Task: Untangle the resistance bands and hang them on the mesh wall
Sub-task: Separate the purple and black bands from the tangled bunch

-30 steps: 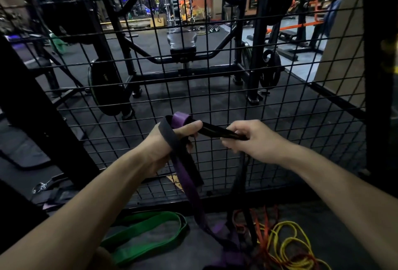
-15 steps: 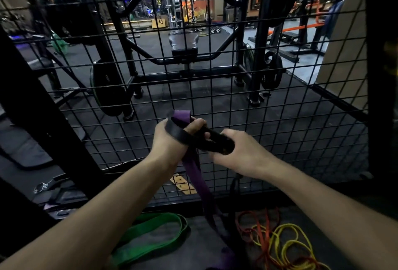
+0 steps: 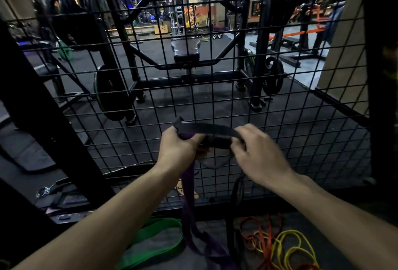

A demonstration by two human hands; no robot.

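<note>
— Gripping with both hands, yes? What are they holding?
— Left hand (image 3: pixel 179 151) is gripping the purple band (image 3: pixel 189 194) and one end of the black band (image 3: pixel 206 128) together. Right hand (image 3: pixel 256 153) is closing its fingers round the other side of the black band. It is a little blurred.
— Where are the bands lying?
— Both are staying in front of the mesh wall (image 3: pixel 301 118), not hanging on it. The purple one is dropping to the floor, beside the green band (image 3: pixel 150 241). Orange bands (image 3: pixel 260 239) and yellow bands (image 3: pixel 288 246) are lying tangled at the right.
— Any writing or brand?
— I am not finding any that I can read.
</note>
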